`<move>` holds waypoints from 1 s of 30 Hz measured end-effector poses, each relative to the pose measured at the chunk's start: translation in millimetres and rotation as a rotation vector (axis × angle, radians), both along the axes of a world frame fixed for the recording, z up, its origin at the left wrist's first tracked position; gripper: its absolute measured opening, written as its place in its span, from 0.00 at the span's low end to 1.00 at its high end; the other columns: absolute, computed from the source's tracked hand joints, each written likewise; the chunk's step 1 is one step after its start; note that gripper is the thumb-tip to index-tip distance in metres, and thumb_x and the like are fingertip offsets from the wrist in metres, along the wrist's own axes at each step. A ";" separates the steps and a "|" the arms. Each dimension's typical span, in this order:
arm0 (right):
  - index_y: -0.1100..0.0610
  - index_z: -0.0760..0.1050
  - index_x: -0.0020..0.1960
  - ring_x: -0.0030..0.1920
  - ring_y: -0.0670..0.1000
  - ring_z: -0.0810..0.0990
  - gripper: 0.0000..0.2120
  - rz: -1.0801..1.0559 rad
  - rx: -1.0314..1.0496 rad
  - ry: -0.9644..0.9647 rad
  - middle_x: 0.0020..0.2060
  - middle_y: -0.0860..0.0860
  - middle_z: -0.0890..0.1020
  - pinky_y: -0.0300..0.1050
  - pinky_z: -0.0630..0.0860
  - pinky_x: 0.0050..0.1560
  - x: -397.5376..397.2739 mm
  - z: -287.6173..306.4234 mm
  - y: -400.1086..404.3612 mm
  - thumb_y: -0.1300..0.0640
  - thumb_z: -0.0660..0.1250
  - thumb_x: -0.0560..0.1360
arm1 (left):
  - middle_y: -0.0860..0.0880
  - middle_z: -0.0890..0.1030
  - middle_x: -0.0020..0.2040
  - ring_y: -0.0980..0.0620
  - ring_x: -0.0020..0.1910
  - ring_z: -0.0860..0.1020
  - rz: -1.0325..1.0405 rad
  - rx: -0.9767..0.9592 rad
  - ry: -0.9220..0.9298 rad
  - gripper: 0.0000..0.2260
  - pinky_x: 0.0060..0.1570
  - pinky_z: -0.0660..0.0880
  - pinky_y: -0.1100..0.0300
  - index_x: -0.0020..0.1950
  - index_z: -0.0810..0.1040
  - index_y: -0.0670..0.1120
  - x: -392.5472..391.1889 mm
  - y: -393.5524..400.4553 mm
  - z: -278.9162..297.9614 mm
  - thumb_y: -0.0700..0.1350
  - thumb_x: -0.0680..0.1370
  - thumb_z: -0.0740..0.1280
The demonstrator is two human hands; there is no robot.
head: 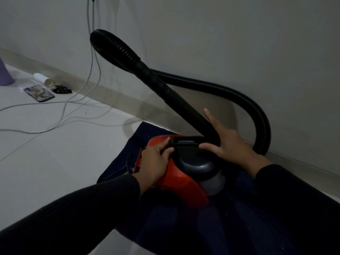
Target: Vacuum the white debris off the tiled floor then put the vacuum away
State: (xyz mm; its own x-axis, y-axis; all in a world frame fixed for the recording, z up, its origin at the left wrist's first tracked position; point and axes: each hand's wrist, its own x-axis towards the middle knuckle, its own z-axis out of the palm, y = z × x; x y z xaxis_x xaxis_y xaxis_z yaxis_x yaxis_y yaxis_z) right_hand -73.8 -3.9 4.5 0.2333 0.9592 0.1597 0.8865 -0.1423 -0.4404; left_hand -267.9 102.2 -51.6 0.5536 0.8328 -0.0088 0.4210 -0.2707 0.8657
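- Red vacuum (176, 173) sitting on a dark blue cloth (127, 155), low in the middle of the view, close to the wall (220, 43).
- Grey round part (198, 162) on top of the vacuum, with a black handle (185, 141) just above it.
- Left hand (156, 161) lying flat on the red side of the vacuum, fingers loose and a bit spread, fingertips touching the left end of the black handle. Not squeezing anything.
- Right hand (226, 142) open wide, palm pressed on the bottom of the black tube (176, 100), thumb resting by the right end of the handle, one finger pointing up along the tube.
- Black bendy hose (244, 100) looping from the top of the tube, out along the wall, then down to the floor on the right side.
- Both arms in black sleeves (92, 208).
- White tiled floor (55, 162) on the left, with thin white cords (60, 115) trailing over it and going up the wall.
- Far off on the left by the wall: a phone (39, 93) lying flat, a white roll (43, 79) on its side, a small black thing (61, 89) next to it, and the edge of a purple thing (5, 74).
- Too dim to pick out any white bits on the floor.
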 end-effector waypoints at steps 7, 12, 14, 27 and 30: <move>0.34 0.44 0.72 0.67 0.51 0.72 0.48 -0.025 -0.057 0.002 0.71 0.46 0.69 0.33 0.64 0.62 -2.5 7.0 0.8 0.47 0.76 0.67 | 0.45 0.79 0.63 0.48 0.63 0.75 -0.062 -0.016 0.049 0.19 0.67 0.67 0.55 0.70 0.71 0.50 -1.7 5.0 1.2 0.47 0.79 0.63; 0.41 0.45 0.76 0.68 0.50 0.70 0.48 -0.065 -0.178 0.054 0.71 0.49 0.69 0.36 0.64 0.64 4.0 11.4 -3.9 0.39 0.71 0.67 | 0.47 0.79 0.63 0.51 0.63 0.75 -0.086 0.009 0.074 0.18 0.60 0.63 0.69 0.70 0.72 0.48 -0.3 -0.8 6.8 0.47 0.79 0.62; 0.45 0.45 0.78 0.70 0.50 0.67 0.49 -0.076 -0.304 0.082 0.73 0.51 0.67 0.39 0.63 0.67 7.8 15.7 -8.4 0.36 0.69 0.66 | 0.47 0.79 0.62 0.50 0.61 0.76 -0.131 -0.016 0.144 0.17 0.52 0.61 0.74 0.68 0.73 0.46 0.0 -0.4 12.8 0.45 0.79 0.64; 0.54 0.44 0.78 0.74 0.60 0.59 0.36 -0.368 -0.793 0.260 0.76 0.59 0.54 0.50 0.64 0.70 -16.0 61.3 -31.9 0.48 0.61 0.79 | 0.42 0.67 0.73 0.43 0.71 0.66 -0.525 -0.313 0.982 0.21 0.69 0.63 0.56 0.73 0.65 0.44 -11.7 -19.3 136.3 0.48 0.81 0.58; 0.60 0.64 0.71 0.66 0.60 0.69 0.23 -0.328 -0.874 0.262 0.71 0.61 0.65 0.50 0.69 0.63 -20.7 88.6 -41.5 0.50 0.59 0.79 | 0.41 0.69 0.71 0.42 0.69 0.67 -0.556 -0.191 1.000 0.20 0.66 0.62 0.58 0.71 0.66 0.41 -4.3 -27.0 180.5 0.47 0.82 0.56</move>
